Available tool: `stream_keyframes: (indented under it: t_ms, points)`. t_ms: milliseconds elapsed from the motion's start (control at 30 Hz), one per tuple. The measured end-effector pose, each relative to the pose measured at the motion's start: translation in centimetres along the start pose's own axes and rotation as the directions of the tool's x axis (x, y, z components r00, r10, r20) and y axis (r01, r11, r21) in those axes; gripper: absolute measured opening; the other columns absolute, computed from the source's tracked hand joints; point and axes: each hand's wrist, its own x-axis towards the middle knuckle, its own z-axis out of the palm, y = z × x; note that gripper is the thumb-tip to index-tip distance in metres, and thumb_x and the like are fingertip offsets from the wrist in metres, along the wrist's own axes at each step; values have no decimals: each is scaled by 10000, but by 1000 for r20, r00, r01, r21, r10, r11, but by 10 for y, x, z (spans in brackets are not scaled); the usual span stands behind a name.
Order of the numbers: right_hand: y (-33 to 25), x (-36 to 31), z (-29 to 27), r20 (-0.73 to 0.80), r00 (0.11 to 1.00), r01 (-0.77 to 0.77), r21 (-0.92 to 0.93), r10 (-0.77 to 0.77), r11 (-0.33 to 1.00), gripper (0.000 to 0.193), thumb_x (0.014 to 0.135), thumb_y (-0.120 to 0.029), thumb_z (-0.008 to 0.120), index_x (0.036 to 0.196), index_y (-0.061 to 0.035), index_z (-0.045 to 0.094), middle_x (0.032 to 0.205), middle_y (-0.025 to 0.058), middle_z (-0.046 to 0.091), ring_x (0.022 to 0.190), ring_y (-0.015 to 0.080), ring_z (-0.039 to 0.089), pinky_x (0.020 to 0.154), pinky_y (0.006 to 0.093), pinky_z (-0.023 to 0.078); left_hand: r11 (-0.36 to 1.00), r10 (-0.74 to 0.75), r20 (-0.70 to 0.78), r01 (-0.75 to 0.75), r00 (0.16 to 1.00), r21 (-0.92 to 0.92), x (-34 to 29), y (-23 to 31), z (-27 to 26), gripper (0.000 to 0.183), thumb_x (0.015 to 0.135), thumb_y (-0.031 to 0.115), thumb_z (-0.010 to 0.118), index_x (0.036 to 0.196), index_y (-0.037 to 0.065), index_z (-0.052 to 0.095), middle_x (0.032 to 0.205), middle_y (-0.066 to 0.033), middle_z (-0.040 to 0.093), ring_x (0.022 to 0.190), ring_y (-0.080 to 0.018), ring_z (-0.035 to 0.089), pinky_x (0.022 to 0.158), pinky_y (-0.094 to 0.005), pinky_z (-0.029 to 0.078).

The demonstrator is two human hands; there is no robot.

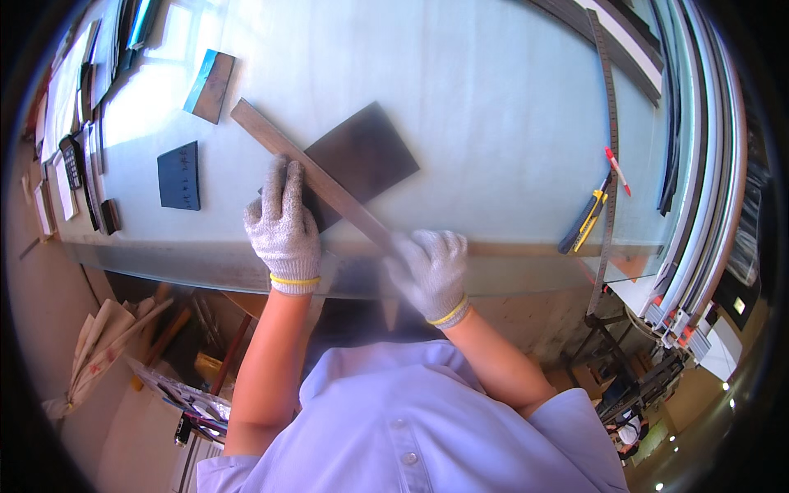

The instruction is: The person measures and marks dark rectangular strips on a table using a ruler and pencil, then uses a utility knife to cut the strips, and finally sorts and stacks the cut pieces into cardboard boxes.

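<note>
A long brown flat strip [341,195] lies slantwise across a dark brown rectangular sheet [366,152] on the glass-topped table. My left hand [283,226], in a grey knit glove with a yellow cuff, lies with its fingers stretched out, their tips at the strip's edge. Part of the sheet is hidden under that hand and the strip. At the strip's near end, by the table's front edge, my right hand [431,271] wears a matching glove. Its fingers are curled round that end and somewhat blurred.
Left of the strip lie a small blue-and-brown piece [212,85] and a dark blue piece [179,177]. A yellow-black utility knife [585,220], a red marker [616,171] and a long ruler [610,107] are at the right. Long strips line the right edge; a black phone [71,162] sits far left.
</note>
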Motion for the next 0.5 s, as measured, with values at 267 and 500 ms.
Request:
stream_keyframes:
  t_ms: [267, 500]
  points:
    - [-1, 9, -11, 5, 995, 97, -35, -97, 995, 398, 754, -236, 772, 1108, -76, 684, 918, 62, 581, 840, 280, 559, 726, 427, 434, 1000, -10, 58, 9, 998, 26, 2, 15, -18, 585, 808, 322, 778, 1292, 31, 622, 1388, -110, 592, 1005, -345, 598, 937, -417, 464]
    - [10, 9, -24, 97, 979, 176, 28, -178, 984, 458, 800, -316, 742, 1179, -77, 645, 948, 95, 589, 881, 296, 574, 781, 430, 462, 990, -95, 196, 72, 976, 119, 6, 28, -26, 838, 725, 377, 833, 1398, 0, 504, 1472, -133, 498, 1073, -384, 575, 985, -435, 469]
